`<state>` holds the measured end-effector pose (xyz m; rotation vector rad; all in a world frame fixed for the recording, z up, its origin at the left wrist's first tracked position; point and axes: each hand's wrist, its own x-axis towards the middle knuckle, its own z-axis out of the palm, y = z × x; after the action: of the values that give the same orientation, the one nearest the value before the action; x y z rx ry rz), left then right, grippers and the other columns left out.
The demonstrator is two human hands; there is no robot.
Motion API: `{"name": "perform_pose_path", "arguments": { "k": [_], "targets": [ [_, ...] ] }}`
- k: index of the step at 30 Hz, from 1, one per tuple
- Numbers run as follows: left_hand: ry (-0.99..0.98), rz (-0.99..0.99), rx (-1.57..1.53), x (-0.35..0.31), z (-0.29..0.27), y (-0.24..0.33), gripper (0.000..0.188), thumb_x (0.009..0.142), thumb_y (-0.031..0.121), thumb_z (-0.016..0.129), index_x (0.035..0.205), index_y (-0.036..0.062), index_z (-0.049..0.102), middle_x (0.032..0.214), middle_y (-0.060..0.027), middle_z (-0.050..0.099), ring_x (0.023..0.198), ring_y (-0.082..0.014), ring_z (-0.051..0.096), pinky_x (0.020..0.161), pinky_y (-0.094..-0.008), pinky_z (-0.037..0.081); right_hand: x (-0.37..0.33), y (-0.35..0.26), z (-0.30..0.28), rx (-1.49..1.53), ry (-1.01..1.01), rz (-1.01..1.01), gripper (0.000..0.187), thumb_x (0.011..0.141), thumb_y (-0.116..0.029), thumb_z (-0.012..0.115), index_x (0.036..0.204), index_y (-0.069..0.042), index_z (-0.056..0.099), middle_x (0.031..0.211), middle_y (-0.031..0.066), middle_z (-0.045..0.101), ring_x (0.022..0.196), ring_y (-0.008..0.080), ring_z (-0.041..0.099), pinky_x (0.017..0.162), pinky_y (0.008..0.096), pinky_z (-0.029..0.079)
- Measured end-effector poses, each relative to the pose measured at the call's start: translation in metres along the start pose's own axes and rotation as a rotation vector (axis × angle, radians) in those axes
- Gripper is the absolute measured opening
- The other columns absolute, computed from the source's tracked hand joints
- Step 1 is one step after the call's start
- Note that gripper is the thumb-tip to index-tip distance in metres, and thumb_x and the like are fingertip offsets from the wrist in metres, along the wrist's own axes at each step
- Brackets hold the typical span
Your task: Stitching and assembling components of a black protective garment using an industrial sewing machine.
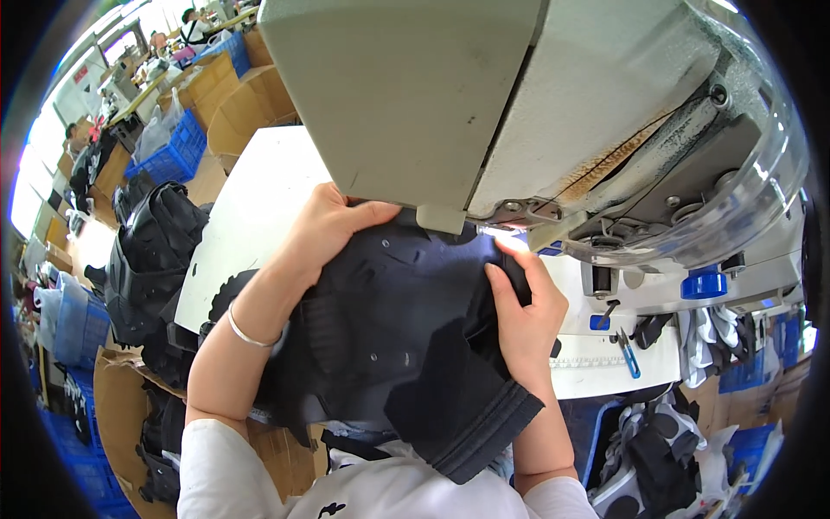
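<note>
A large black fabric piece [372, 320] with small rivet-like dots and a ribbed edge spreads under the sewing machine head [406, 95] and down over my lap. My left hand [335, 223] grips its far left edge, thumb on top, some fingertips hidden by the machine. Close to the lit needle area, my right hand [529, 303] pinches the fabric's right side between thumb and fingers. A folded strip with a ribbed band [497, 428] hangs over my right forearm. The needle itself is hidden behind the machine head.
White table [259, 190] extends to the left, with piled black pieces [160, 251] beyond it. At right lie blue-handled thread snips [628, 355] and a ruler [584, 363]. Below them, a blue bin [605, 432] holds grey and black pieces. A cardboard box [121, 415] stands lower left.
</note>
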<state>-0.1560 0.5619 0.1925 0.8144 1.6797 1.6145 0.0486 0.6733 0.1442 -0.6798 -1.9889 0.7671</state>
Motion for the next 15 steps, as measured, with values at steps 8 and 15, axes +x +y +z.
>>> {"name": "perform_pose_path", "arguments": {
  "k": [8,15],
  "targets": [
    [0.052,-0.018,-0.087,-0.021,-0.003,0.012,0.018,0.086,0.009,0.066,0.097,-0.0048,0.069,0.087,-0.0084,0.069,0.071,-0.0096,0.065,0.064,-0.0213,0.053,-0.001,-0.006,-0.003,0.101,0.021,0.137,0.026,0.082,-0.006,0.069,0.107,-0.003,0.064,0.094,0.0084,0.067,0.085,0.0135,0.061,0.081,0.0251,0.046],
    [-0.006,-0.037,-0.066,-0.019,0.0,0.0,0.021,0.083,0.017,0.072,0.089,-0.0028,0.069,0.081,-0.0032,0.067,0.069,-0.0047,0.06,0.064,-0.0163,0.048,0.002,-0.006,0.003,0.199,0.048,0.18,0.008,0.083,-0.003,0.067,0.091,-0.002,0.067,0.081,0.0029,0.065,0.076,0.0082,0.057,0.072,0.0213,0.044]
  ]
}}
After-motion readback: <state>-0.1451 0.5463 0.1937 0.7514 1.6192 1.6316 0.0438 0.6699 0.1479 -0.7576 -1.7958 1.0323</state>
